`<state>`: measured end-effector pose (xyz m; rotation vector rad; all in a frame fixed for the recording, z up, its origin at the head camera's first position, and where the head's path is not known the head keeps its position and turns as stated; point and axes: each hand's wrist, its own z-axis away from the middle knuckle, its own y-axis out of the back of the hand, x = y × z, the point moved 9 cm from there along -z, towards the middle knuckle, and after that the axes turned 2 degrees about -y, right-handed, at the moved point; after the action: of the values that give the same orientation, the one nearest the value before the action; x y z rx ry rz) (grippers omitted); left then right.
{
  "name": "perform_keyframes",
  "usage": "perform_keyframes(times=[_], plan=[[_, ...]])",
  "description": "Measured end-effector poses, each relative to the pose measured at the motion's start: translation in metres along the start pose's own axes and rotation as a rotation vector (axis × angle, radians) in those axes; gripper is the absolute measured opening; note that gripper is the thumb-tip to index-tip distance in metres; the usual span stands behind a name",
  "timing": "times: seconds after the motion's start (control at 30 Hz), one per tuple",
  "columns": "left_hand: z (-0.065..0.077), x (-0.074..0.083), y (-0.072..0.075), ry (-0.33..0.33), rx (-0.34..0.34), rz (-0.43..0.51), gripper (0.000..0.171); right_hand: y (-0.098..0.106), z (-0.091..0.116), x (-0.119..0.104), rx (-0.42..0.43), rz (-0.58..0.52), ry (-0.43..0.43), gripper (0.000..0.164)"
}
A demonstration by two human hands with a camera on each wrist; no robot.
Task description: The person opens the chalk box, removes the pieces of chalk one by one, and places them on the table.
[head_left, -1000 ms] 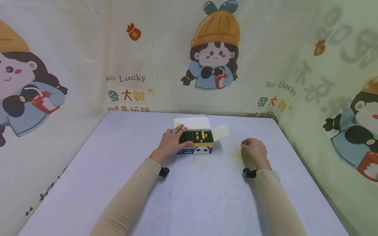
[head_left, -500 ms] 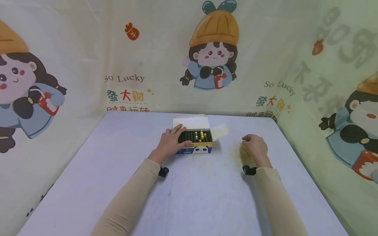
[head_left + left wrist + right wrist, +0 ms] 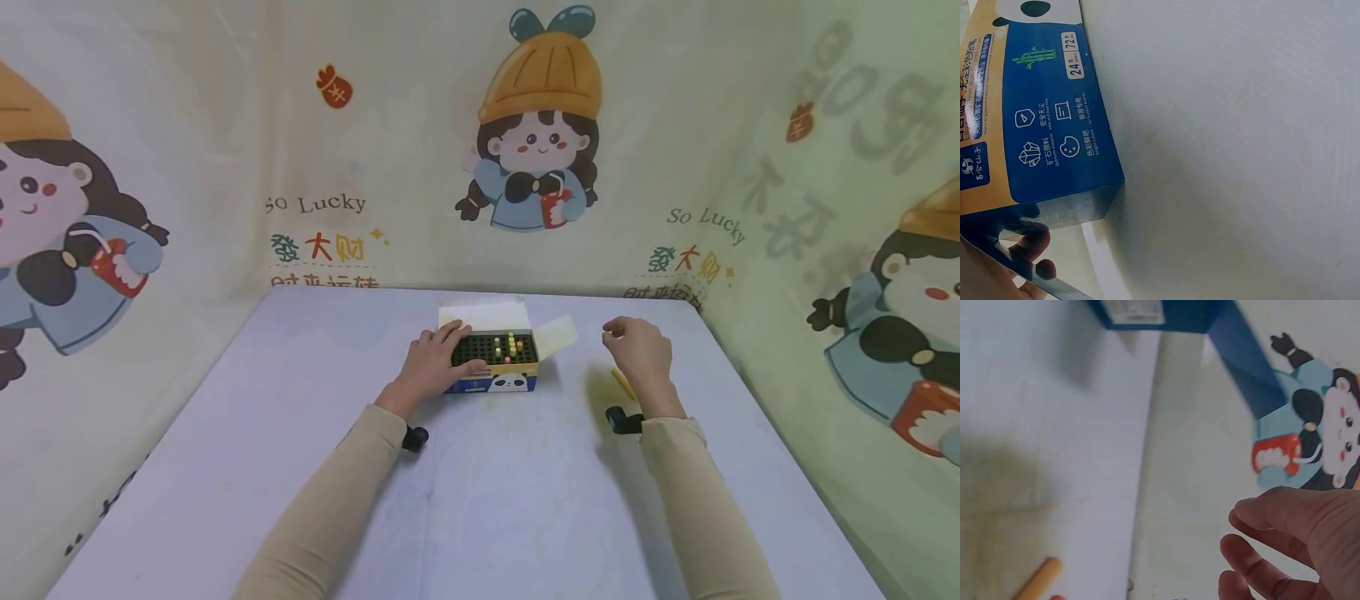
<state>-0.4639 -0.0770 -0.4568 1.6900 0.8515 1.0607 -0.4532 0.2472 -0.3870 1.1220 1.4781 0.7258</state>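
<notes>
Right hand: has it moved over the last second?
Yes: in the head view, the right hand has shifted upward relative to the white box flap.

A: Which part of the box (image 3: 501, 373) is hidden?
B: Head view: left end, under my left hand (image 3: 432, 365). Left wrist view crops it left and top, so the panda (image 3: 1054, 12) loses most of its face.
A: The small sticks (image 3: 513, 348) inside?
B: Too small to count surely.
A: Right wrist view?
B: Box blurred, cut by the top edge. A yellow stick (image 3: 1040, 579) runs off the bottom. A red bit (image 3: 1058, 597) beside it, nearly all cropped, can't tell what. My right hand (image 3: 1329, 537) is cut by the right edge.
</notes>
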Motion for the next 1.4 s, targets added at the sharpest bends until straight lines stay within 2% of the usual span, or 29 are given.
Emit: perform_keyframes(times=[0.3,0.43,0.6,0.9,1.17,1.4], plan=[[0.0,-0.003,-0.002,0.011,0.002,0.013,0.091,0.031,0.011,-0.049,0.149,0.007,0.127,0.025],[0.0,-0.003,0.0,0.007,0.012,0.021,0.092,0.037,0.016,-0.07,0.179,0.008,0.155,0.025],[0.0,-0.002,0.0,0.0,0.008,0.025,0.092,0.038,0.023,-0.091,0.179,0.013,0.174,0.024],[0.0,-0.002,0.002,-0.004,0.009,0.021,0.093,0.018,0.033,-0.119,0.105,0.023,0.206,0.022],[-0.001,0.0,-0.001,-0.003,0.006,0.013,0.092,-0.011,0.038,-0.129,0.019,0.048,0.217,0.022],[-0.001,-0.001,-0.003,-0.001,0.017,0.011,0.093,-0.032,0.042,-0.13,-0.038,0.008,0.201,0.018]])
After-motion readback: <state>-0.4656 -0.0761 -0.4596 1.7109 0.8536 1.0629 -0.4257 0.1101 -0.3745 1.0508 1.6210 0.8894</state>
